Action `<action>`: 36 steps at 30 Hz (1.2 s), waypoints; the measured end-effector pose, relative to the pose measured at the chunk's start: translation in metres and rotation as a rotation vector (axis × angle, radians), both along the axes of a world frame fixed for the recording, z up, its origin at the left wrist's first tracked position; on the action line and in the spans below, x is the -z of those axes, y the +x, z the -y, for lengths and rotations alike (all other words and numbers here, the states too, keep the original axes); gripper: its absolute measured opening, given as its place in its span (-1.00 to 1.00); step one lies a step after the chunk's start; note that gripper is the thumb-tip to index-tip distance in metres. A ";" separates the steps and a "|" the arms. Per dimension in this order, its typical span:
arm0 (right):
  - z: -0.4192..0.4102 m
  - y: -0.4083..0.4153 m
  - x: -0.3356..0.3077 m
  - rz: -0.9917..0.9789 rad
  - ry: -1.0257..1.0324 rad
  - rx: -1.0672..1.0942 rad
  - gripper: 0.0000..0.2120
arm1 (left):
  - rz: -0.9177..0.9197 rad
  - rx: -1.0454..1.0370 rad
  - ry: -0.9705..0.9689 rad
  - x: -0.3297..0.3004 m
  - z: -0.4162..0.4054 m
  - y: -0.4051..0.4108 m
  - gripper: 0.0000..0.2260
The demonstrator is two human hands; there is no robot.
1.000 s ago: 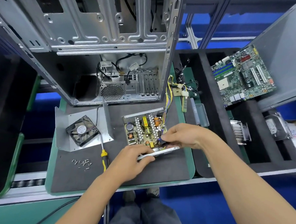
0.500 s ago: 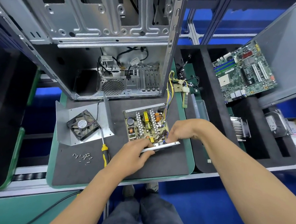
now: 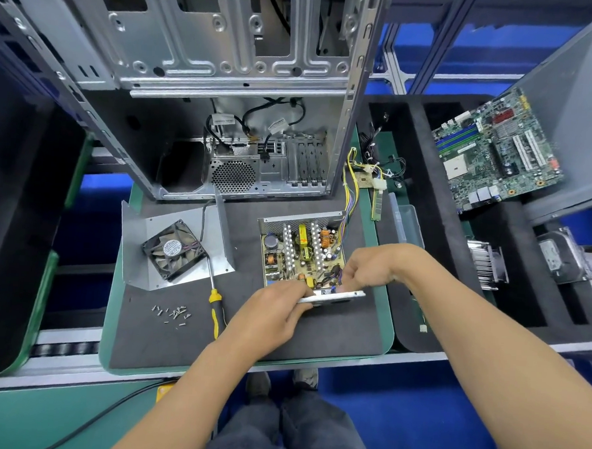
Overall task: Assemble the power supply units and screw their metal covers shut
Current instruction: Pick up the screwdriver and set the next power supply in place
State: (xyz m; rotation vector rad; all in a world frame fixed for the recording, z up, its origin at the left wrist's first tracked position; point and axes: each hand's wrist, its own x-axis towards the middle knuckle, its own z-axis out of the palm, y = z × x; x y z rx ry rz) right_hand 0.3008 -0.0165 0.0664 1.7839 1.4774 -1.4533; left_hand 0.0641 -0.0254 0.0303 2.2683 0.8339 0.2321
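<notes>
An open power supply unit (image 3: 300,248) lies on the grey mat, its circuit board and heat sinks bare. My left hand (image 3: 273,312) grips the unit's near metal wall (image 3: 339,295). My right hand (image 3: 371,266) has its fingers curled over the board's near right corner, pinching at small wires there. The loose metal cover (image 3: 143,230) with its black fan (image 3: 174,249) lies to the left. A yellow-handled screwdriver (image 3: 214,306) lies between cover and unit, and several small screws (image 3: 173,314) lie to its left.
An empty computer case (image 3: 226,83) stands behind the unit, with a bundle of coloured wires (image 3: 353,179) leading right. Black foam trays at right hold a motherboard (image 3: 497,152), a heat sink (image 3: 488,265) and a hard drive (image 3: 560,258). The mat's front edge (image 3: 246,362) is near my legs.
Both hands stay on the unit's near edge. My left hand has slid slightly along the wall, and the view has shifted a little.
</notes>
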 end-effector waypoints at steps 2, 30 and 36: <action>0.002 0.002 0.005 -0.008 0.018 0.004 -0.74 | -0.002 -0.004 0.004 0.000 0.000 0.001 -0.90; -0.011 -0.013 0.012 -0.038 0.610 0.695 -0.59 | 0.132 -0.605 -0.639 -0.003 -0.038 0.004 -0.05; -0.016 -0.073 0.001 0.258 0.632 0.581 -0.18 | 0.251 -0.685 -0.768 0.018 -0.032 -0.002 0.11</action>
